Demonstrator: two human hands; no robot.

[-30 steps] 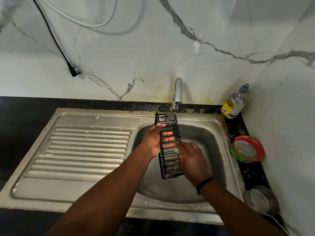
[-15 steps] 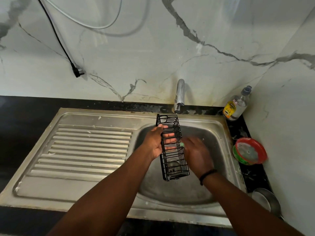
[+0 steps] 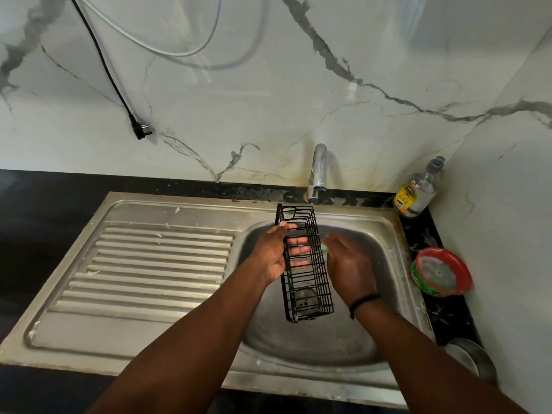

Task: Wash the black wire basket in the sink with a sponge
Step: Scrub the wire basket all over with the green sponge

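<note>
A long black wire basket point(image 3: 310, 289) hangs on edge over the steel sink bowl point(image 3: 385, 264). My left hand point(image 3: 273, 253) grips it from the left, thumb on the rim and fingers showing through the wires. My right hand point(image 3: 349, 267) presses a green sponge point(image 3: 324, 248) against the basket's right side; only a sliver of the sponge shows past my fingers. A dark band circles my right wrist.
The tap point(image 3: 317, 174) stands just behind the basket, with no water running. A ribbed draining board point(image 3: 155, 264) lies to the left. On the right counter stand a soap bottle point(image 3: 416, 189), a red-rimmed bowl point(image 3: 440, 271) and a steel pan point(image 3: 473, 358). A black plug point(image 3: 140, 130) hangs on the wall.
My right hand with the sponge has slid up along the basket's right side, away from me. The left hand keeps its hold; the view has shifted slightly.
</note>
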